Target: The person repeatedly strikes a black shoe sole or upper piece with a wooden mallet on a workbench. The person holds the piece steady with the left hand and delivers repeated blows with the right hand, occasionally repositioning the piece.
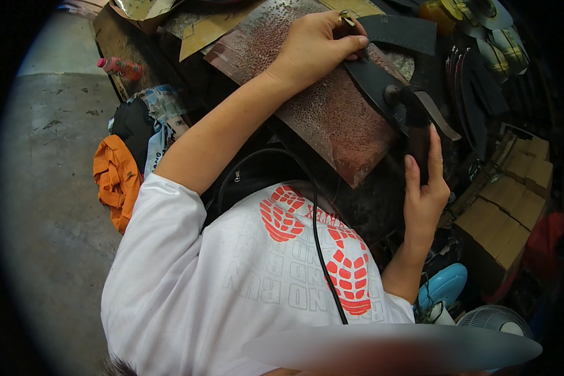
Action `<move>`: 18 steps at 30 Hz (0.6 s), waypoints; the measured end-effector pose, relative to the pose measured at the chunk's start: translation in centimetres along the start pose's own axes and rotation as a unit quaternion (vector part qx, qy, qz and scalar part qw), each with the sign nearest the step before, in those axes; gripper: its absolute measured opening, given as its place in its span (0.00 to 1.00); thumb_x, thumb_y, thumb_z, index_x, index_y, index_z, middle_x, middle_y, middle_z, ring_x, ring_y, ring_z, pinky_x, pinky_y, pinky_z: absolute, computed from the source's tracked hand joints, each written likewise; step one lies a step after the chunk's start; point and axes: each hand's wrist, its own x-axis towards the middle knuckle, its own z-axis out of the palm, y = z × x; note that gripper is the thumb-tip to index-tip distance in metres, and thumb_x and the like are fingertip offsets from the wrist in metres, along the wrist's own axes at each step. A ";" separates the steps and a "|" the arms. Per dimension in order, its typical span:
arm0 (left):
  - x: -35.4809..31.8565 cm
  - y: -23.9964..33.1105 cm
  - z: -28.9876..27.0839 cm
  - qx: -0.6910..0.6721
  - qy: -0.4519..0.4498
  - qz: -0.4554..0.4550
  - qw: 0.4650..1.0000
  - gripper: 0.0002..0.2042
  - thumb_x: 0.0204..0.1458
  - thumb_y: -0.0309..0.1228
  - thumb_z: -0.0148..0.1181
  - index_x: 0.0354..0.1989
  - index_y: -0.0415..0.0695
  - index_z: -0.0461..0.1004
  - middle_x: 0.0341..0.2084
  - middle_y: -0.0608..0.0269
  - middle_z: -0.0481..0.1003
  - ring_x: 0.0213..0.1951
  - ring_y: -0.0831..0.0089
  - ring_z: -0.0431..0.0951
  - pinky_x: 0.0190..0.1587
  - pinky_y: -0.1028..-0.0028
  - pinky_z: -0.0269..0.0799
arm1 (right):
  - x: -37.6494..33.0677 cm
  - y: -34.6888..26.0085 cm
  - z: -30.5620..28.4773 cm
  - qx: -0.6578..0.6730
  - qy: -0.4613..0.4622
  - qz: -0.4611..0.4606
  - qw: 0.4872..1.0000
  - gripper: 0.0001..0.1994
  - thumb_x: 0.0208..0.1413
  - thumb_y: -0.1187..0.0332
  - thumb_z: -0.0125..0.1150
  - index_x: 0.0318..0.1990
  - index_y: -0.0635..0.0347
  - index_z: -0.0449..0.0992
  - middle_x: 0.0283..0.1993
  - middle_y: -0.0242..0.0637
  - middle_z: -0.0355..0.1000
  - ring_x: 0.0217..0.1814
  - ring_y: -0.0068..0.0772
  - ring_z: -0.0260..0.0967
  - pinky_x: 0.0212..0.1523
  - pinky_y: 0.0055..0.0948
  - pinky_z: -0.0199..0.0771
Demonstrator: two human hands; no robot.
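Observation:
My left hand (319,50) is closed over a worn, pitted brown board (341,135). A short metal tool with a brass-coloured end (346,17) stands upright between its thumb and fingers, its lower end hidden. Running from under these fingers toward the right is a curved black leather strip (373,84) lying on the board. My right hand (426,197) grips the dark handle of a hammer (418,150), index finger stretched along it. The hammer's head is over the strip's near end; whether they touch I cannot tell.
Another curved black piece (400,34) lies behind the board. Dark strips (473,94) and clear-lidded containers (498,50) are at the right, above cardboard boxes (504,200). A pink bottle (120,67) and orange cloth (116,178) are at the left. A black cable (315,219) crosses my shirt.

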 end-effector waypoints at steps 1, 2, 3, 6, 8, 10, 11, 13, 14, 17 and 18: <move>-0.1 0.3 0.0 0.009 -0.007 0.003 1.000 0.08 0.55 0.27 0.65 0.39 0.36 0.80 0.27 0.63 0.81 0.30 0.81 0.81 0.35 0.79 0.78 | -0.1 -0.1 -0.1 -0.004 -0.018 0.017 1.000 0.28 0.59 0.69 0.65 0.67 0.47 0.68 0.58 0.50 0.75 0.57 0.42 0.76 0.51 0.35 0.77; -0.2 0.4 0.0 0.022 -0.006 0.005 1.000 0.08 0.54 0.27 0.65 0.39 0.37 0.80 0.27 0.62 0.82 0.30 0.79 0.82 0.35 0.78 0.78 | -0.3 0.0 -0.1 0.003 -0.005 0.013 1.000 0.28 0.59 0.69 0.65 0.67 0.47 0.68 0.58 0.51 0.75 0.57 0.42 0.76 0.51 0.34 0.77; -0.5 0.9 -0.1 0.030 -0.004 0.013 0.999 0.08 0.54 0.27 0.65 0.39 0.37 0.80 0.28 0.61 0.82 0.30 0.76 0.82 0.36 0.77 0.78 | -0.5 -0.1 -0.2 0.000 -0.006 0.019 1.000 0.28 0.59 0.69 0.65 0.67 0.47 0.68 0.58 0.51 0.75 0.57 0.42 0.76 0.51 0.34 0.77; -0.7 2.0 -0.1 0.004 -0.011 -0.032 0.999 0.08 0.51 0.27 0.65 0.37 0.35 0.78 0.27 0.55 0.80 0.28 0.64 0.81 0.35 0.71 0.76 | -0.8 0.1 -0.1 -0.002 -0.017 0.039 0.999 0.27 0.59 0.69 0.65 0.67 0.48 0.68 0.57 0.51 0.75 0.58 0.41 0.76 0.52 0.34 0.76; -0.5 2.8 -0.3 0.036 -0.030 -0.023 0.999 0.07 0.51 0.26 0.65 0.35 0.35 0.77 0.26 0.54 0.79 0.26 0.61 0.79 0.33 0.69 0.75 | -0.6 0.0 -0.6 0.007 -0.021 0.028 0.999 0.27 0.59 0.70 0.65 0.67 0.49 0.69 0.57 0.50 0.76 0.59 0.39 0.76 0.53 0.33 0.75; -0.1 3.3 -0.5 0.135 -0.061 0.045 0.988 0.05 0.53 0.24 0.64 0.35 0.35 0.77 0.25 0.56 0.79 0.25 0.65 0.79 0.32 0.71 0.75 | 0.0 -0.6 -1.6 0.023 -0.043 0.013 0.999 0.27 0.60 0.70 0.65 0.67 0.49 0.69 0.57 0.50 0.76 0.59 0.38 0.75 0.53 0.33 0.75; 0.1 3.4 -0.4 0.174 -0.079 0.066 0.979 0.05 0.54 0.24 0.63 0.35 0.35 0.77 0.26 0.58 0.79 0.26 0.69 0.79 0.32 0.73 0.75 | 0.4 -0.9 -2.4 0.043 -0.041 0.026 0.998 0.26 0.60 0.72 0.64 0.67 0.53 0.69 0.58 0.50 0.76 0.57 0.38 0.76 0.53 0.33 0.75; 0.3 3.4 -0.3 0.252 -0.116 0.105 0.955 0.03 0.57 0.23 0.60 0.35 0.35 0.77 0.26 0.62 0.79 0.27 0.77 0.78 0.32 0.75 0.75 | 1.4 -2.3 -4.3 0.037 0.039 -0.059 0.997 0.24 0.61 0.73 0.62 0.65 0.62 0.69 0.57 0.53 0.75 0.48 0.37 0.77 0.46 0.32 0.77; 0.3 3.3 0.1 0.284 -0.088 0.156 0.942 0.04 0.55 0.24 0.62 0.36 0.37 0.78 0.27 0.60 0.80 0.29 0.72 0.80 0.34 0.73 0.77 | 1.9 -3.1 -5.3 0.113 0.104 -0.118 0.981 0.23 0.61 0.74 0.61 0.64 0.66 0.70 0.56 0.55 0.75 0.41 0.38 0.78 0.40 0.31 0.78; 0.3 2.6 1.3 0.342 -0.039 0.267 0.900 0.09 0.50 0.27 0.64 0.39 0.41 0.80 0.30 0.55 0.81 0.34 0.60 0.83 0.39 0.67 0.79 | 3.1 -4.9 -6.8 0.278 0.136 -0.235 0.922 0.18 0.62 0.72 0.61 0.57 0.73 0.71 0.44 0.53 0.76 0.26 0.30 0.71 0.27 0.23 0.73; 0.3 2.4 1.5 0.340 -0.046 0.276 0.898 0.09 0.49 0.27 0.63 0.39 0.41 0.80 0.31 0.55 0.81 0.35 0.57 0.82 0.40 0.65 0.79 | 3.2 -5.0 -6.2 0.245 0.143 -0.260 0.923 0.18 0.63 0.70 0.61 0.56 0.72 0.71 0.40 0.49 0.75 0.25 0.27 0.70 0.25 0.22 0.71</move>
